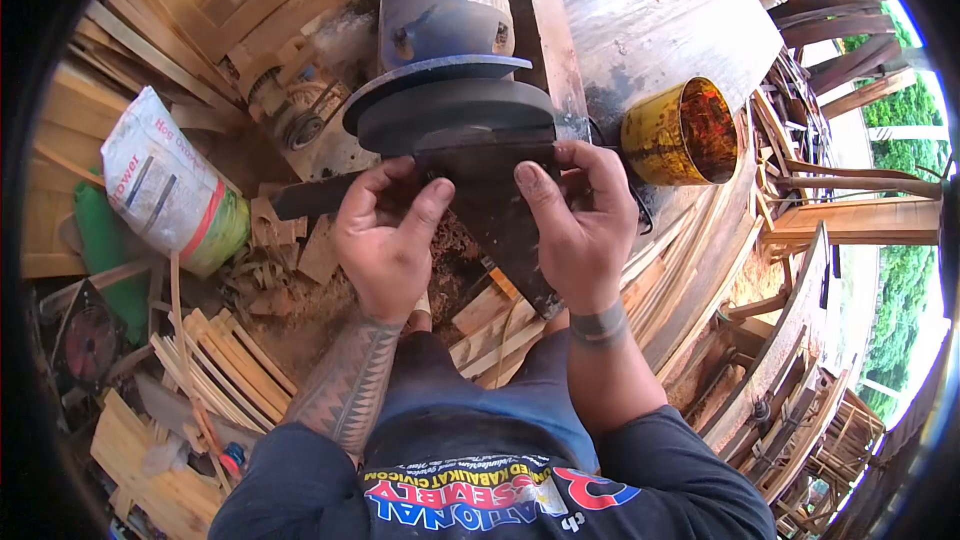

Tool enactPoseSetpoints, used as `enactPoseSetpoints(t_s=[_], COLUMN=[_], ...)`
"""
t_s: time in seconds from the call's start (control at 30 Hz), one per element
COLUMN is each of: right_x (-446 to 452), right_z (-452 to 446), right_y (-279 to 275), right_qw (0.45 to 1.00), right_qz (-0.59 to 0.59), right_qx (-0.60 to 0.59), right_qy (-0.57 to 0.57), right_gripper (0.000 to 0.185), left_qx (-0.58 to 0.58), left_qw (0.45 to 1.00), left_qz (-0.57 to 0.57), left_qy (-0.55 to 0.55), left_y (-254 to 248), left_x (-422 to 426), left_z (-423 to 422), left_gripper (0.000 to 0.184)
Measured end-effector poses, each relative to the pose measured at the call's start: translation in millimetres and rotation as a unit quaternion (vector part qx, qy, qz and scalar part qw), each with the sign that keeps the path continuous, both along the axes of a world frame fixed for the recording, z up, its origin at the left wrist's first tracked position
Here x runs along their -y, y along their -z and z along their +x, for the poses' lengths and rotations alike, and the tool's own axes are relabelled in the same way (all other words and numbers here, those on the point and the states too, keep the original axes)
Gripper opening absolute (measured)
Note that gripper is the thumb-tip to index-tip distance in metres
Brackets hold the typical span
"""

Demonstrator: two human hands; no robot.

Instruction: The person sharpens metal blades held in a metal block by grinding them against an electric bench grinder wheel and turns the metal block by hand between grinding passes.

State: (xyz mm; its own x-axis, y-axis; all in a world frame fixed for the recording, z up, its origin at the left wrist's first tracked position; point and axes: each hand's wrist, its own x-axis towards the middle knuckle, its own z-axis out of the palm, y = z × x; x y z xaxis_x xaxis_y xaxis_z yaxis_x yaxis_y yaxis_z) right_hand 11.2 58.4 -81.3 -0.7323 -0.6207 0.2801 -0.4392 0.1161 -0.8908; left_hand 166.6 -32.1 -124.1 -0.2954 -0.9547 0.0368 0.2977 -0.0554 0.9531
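A bench grinder (440,25) with a blue housing stands in front of me at the top middle. Its grey grinding wheel (455,115) faces me. My left hand (385,235) and my right hand (582,225) pinch the two ends of a dark, flat metal blade (485,162) between thumb and fingers. The blade's far edge lies against or very close to the wheel's near side; exact contact cannot be made out. The fingertips sit just short of the wheel on both sides.
A stained yellow can (655,145) stands right of the wheel on the bench (650,35). At left lean a printed white sack (165,185) and a green bag (110,265). Wood strips (225,365) and offcuts lie left and below; long boards (690,260) run along the right.
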Motion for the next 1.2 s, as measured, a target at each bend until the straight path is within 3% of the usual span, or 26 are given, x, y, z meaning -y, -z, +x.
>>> enactPoseSetpoints(t_s=[0.5,0.67,0.77,0.93,1.03,1.2], right_x=[14.6,9.2,3.3,-0.5,-4.6,-12.0], right_z=[-26.3,-35.8,-38.1,-45.1,-56.0,-65.6], right_y=[-3.0,7.9,5.3,0.2,11.8,14.1], right_qw=[0.989,0.993,0.998,0.999,0.998,0.998], right_qz=[0.066,0.033,0.040,0.019,0.000,-0.018], right_qx=[-0.133,-0.113,-0.042,0.014,-0.056,-0.025], right_qy=[-0.012,0.000,0.009,0.031,0.040,0.049], right_gripper=[0.028,0.024,0.021,0.022,0.022,0.023], left_qx=[0.087,0.169,0.135,0.138,0.115,0.106], left_qw=[0.986,0.954,0.973,0.963,0.977,0.973], left_qz=[-0.120,-0.226,-0.173,-0.222,-0.176,-0.199], left_qy=[-0.071,-0.097,-0.074,-0.067,-0.041,-0.049], left_y=[2.6,1.4,2.7,1.9,4.6,0.7], left_x=[15.9,15.0,8.9,5.4,-0.6,-6.8], left_z=[-16.3,-25.5,-34.4,-47.5,-55.3,-68.3], left_gripper=[0.026,0.026,0.026,0.024,0.024,0.023])
